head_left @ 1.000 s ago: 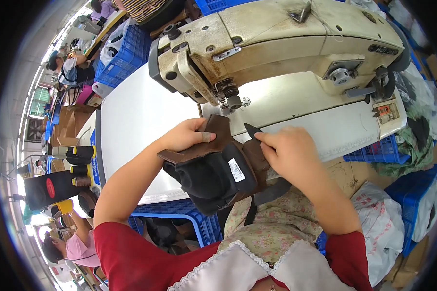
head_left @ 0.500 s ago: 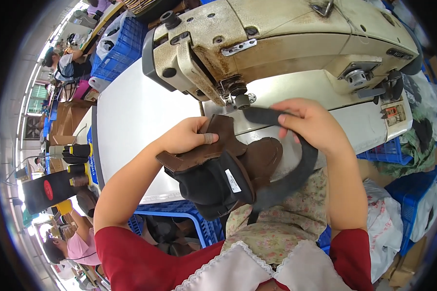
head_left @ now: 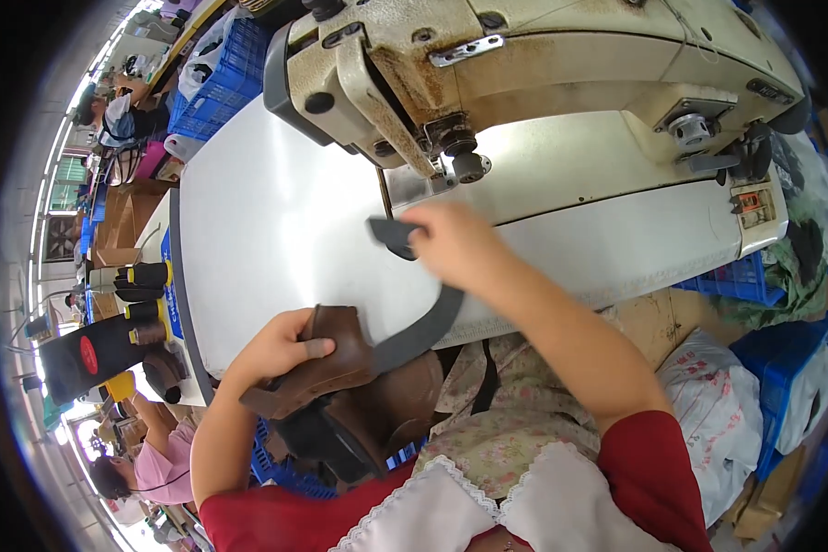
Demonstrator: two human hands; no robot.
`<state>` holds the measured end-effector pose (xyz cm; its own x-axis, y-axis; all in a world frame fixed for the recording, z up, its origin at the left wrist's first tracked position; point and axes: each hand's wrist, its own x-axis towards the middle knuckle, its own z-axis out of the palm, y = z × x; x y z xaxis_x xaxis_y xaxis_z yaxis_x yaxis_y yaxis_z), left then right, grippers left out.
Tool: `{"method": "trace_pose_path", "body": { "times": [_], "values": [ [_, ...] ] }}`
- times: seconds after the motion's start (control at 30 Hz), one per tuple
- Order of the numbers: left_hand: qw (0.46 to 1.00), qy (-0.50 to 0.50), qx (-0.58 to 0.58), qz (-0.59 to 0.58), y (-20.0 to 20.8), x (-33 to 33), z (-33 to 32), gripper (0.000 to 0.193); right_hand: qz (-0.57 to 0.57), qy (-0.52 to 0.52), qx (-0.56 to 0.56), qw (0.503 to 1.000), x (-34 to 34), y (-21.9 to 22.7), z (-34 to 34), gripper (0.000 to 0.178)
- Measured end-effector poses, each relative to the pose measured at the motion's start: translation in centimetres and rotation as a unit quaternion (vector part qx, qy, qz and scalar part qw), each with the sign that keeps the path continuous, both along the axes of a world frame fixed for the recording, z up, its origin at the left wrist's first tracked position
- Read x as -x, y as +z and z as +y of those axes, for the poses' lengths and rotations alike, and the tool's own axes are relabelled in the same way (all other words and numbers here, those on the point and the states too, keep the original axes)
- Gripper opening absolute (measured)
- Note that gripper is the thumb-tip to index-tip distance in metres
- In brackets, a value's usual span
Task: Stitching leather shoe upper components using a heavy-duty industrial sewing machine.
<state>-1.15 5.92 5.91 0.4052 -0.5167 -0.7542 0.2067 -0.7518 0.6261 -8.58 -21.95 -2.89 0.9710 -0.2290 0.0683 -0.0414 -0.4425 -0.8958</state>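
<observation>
My left hand (head_left: 290, 348) is closed on the upper edge of a brown leather shoe upper (head_left: 342, 354) with a black lining (head_left: 327, 440). The upper hangs tilted at the table's near edge. From it a long dark grey strip (head_left: 423, 324) curves up to my right hand (head_left: 451, 241), which pinches it near its free end over the white table. My right hand is slightly blurred. Past that hand stands the sewing machine's presser area (head_left: 460, 166), apart from the upper and the strip. A cloth or tape wraps one finger of my left hand.
The cream sewing machine (head_left: 543, 74) spans the far side of the white table (head_left: 248, 230). Thread spools (head_left: 147, 276) stand at the left. Blue crates (head_left: 216, 83) sit far left, with another blue crate (head_left: 773, 386) and a white plastic bag (head_left: 708, 405) at right. Other people work at left.
My left hand has drawn the shoe upper nearer and to the left. My right hand has moved left with the strip's end, away from the machine's presser area.
</observation>
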Motion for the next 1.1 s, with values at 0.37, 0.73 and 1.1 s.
{"method": "trace_pose_path", "body": {
  "times": [0.37,0.73,1.1],
  "values": [
    [0.991,-0.043,0.046,-0.122,3.1,-2.0,-3.7,0.029,0.081,0.039,-0.071,0.993,8.0,9.2,-7.1,0.028],
    [0.968,-0.208,0.056,-0.13,-0.4,-5.4,-15.7,0.031,0.071,-0.031,-0.154,0.985,7.0,7.5,-7.1,0.027],
    [0.977,-0.136,0.064,-0.151,-2.6,-5.1,-14.3,0.027,0.058,-0.053,0.182,0.98,6.8,3.7,-3.9,0.013]
  ]
}}
